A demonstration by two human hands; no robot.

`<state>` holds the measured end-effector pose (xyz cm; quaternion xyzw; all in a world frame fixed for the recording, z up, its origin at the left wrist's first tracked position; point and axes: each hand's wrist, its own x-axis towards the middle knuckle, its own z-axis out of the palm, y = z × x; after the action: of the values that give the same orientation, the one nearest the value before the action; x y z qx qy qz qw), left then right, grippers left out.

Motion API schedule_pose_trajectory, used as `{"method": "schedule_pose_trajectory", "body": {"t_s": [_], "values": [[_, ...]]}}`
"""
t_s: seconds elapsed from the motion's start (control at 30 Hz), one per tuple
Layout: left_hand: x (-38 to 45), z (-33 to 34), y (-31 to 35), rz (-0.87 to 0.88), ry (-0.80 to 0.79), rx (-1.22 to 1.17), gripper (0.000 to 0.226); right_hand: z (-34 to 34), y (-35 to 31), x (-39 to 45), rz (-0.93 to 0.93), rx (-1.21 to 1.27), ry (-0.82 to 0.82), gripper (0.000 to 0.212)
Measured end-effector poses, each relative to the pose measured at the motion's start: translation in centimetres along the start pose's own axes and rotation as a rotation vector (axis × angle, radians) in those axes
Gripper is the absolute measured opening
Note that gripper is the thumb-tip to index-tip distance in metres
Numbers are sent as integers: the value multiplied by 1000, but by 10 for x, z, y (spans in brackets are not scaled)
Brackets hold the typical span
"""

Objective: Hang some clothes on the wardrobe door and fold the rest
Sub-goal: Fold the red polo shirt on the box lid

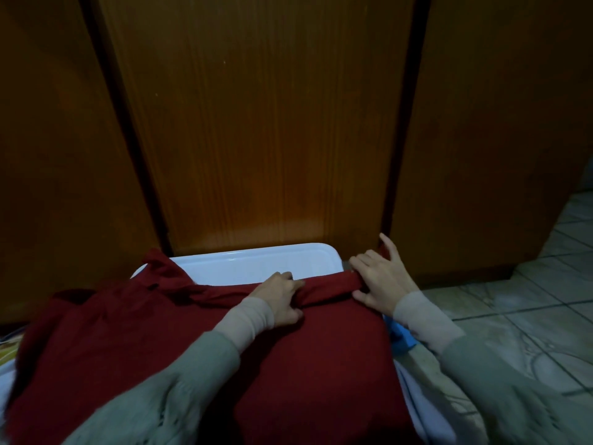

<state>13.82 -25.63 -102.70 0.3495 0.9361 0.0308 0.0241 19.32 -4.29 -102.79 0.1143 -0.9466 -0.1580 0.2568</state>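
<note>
A dark red garment (321, 342) lies spread over a white plastic tub lid (256, 260) in front of the wooden wardrobe door (256, 123). A narrow rolled part of it, perhaps a sleeve, runs along its far edge. My left hand (279, 297) grips that rolled part near the middle, fingers curled round the cloth. My right hand (382, 277) holds its right end with thumb under and fingers over it, the index finger lifted. Bunched red cloth (160, 271) hangs over the lid's left corner.
Closed wardrobe doors fill the background, with dark gaps between the panels. A tiled floor (529, 300) lies at the right. Something blue (401, 338) peeks out under the garment's right edge. Patterned fabric (8, 351) shows at the far left.
</note>
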Motion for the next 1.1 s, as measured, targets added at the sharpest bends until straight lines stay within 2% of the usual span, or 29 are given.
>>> {"method": "schedule_pose_trajectory", "body": {"t_s": [0.1, 0.3, 0.47, 0.67, 0.77, 0.83, 0.93, 1.03, 1.1], "values": [[1, -1, 2, -12, -18, -19, 28, -1, 6, -8, -15, 59, 10, 48], [4, 9, 10, -71, -76, 124, 40, 3, 14, -24, 139, 83, -49, 45], [3, 23, 9, -131, -93, 208, 55, 16, 9, -34, 218, 182, -320, 33], [-3, 24, 0, -130, -120, 97, 60, 23, 8, -37, 261, 364, -357, 26], [-4, 23, -1, -131, -190, 85, 71, 21, 9, -36, 276, 490, -303, 30], [-3, 21, -2, -139, -228, 64, 75, 20, 12, -37, 246, 509, -325, 27], [2, 12, -3, -164, -244, -100, 68, 19, 19, -39, 243, 592, -412, 17], [10, 6, 1, -235, -182, -274, 48, 22, 23, -38, 362, 894, -336, 47], [15, 11, 4, -245, -66, -228, 33, 23, 24, -36, 477, 992, -276, 51]]}}
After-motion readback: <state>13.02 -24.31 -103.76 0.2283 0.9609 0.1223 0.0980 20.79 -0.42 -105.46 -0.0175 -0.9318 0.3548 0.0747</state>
